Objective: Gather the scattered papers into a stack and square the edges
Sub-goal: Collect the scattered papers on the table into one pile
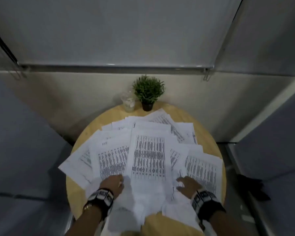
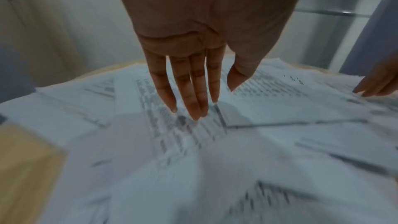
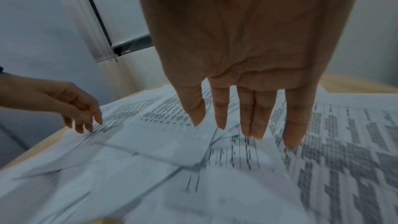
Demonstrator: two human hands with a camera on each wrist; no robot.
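Observation:
Several white printed papers point(image 1: 148, 159) lie fanned and overlapping across a round wooden table point(image 1: 213, 142). My left hand point(image 1: 112, 183) reaches over the near left sheets, fingers straight, their tips at the paper point(image 2: 193, 132). My right hand point(image 1: 187, 184) hovers over the near right sheets, fingers straight and slightly spread above the printed pages point(image 3: 237, 151). Neither hand holds a sheet. In the left wrist view the left hand point(image 2: 193, 94) points down at a printed page; in the right wrist view the right hand point(image 3: 247, 122) does the same.
A small potted plant point(image 1: 148, 92) and a clear plastic cup point(image 1: 128, 101) stand at the table's far edge against the wall. Some sheets overhang the near and left table edges. Grey partitions stand on both sides.

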